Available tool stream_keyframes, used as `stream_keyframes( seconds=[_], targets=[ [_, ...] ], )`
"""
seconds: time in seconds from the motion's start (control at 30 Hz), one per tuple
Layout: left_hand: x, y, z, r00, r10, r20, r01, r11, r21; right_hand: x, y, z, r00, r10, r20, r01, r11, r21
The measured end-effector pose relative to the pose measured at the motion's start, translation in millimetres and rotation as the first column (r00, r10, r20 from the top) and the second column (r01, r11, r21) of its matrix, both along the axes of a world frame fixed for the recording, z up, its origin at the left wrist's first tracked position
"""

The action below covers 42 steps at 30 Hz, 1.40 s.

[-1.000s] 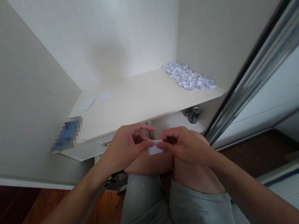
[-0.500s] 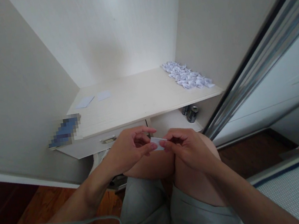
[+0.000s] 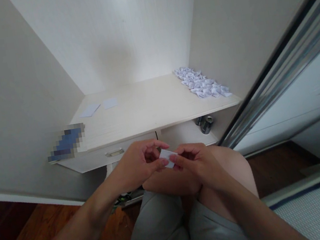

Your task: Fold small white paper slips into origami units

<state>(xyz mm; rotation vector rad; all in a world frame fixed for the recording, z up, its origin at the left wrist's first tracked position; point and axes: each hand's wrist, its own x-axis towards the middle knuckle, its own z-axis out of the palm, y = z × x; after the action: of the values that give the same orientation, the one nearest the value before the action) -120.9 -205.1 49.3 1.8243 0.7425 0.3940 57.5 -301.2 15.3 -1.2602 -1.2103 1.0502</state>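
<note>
A small piece of white paper [image 3: 167, 157] is held between my two hands, above my lap and in front of the shelf edge. My left hand [image 3: 140, 161] pinches its left side, thumb below and index finger at the top corner. Thumb and fingers of my right hand [image 3: 194, 161] grip the right side; those fingers are curled and partly hidden. On the shelf at the left lie flat white paper sheets [image 3: 90, 110] and a single square of paper [image 3: 110, 103]. Many folded white paper pieces [image 3: 202, 83] are heaped along the right wall.
The white shelf [image 3: 146, 112] has a drawer with a metal handle [image 3: 115, 152] below it. Dark cans [image 3: 207, 125] stand in the lower compartment. A blurred-out blue item [image 3: 67, 142] rests at the left edge. A metal sliding-door frame [image 3: 271, 59] runs along the right.
The paper has been turned in my fingers, so more of its face shows. My left index finger has come down onto its top corner. My right knee has shifted right.
</note>
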Motion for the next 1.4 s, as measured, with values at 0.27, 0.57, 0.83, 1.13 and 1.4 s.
stream_keyframes(
  seconds=[0.27, 0.57, 0.83, 1.13, 1.4],
  targets=[
    [13, 1, -22.6, 0.976, 0.084, 0.202, -0.043, 0.979, -0.197, 9, -7, -17, 0.976, -0.09, -0.196, 0.095, 0.995, 0.013],
    [23, -20, -23.7, 0.929, 0.261, 0.263, -0.259, 0.965, -0.04, 8, -20, -25, 0.993, -0.114, -0.026, 0.116, 0.989, 0.094],
    [13, -26, -1.1, 0.962, 0.147, 0.231, -0.217, 0.925, 0.313, -1, -19, -18, 0.983, -0.16, -0.093, 0.182, 0.921, 0.344],
    [19, -49, -20.9, 0.854, 0.259, 0.452, -0.37, 0.912, 0.176, -24, -11, -35, 0.791, -0.158, -0.591, 0.247, 0.966, 0.072],
    [23, -53, -48.4, 0.733, 0.524, 0.434, -0.388, 0.846, -0.366, -48, -6, -46, 0.718, -0.334, -0.611, 0.389, 0.92, -0.047]
  ],
)
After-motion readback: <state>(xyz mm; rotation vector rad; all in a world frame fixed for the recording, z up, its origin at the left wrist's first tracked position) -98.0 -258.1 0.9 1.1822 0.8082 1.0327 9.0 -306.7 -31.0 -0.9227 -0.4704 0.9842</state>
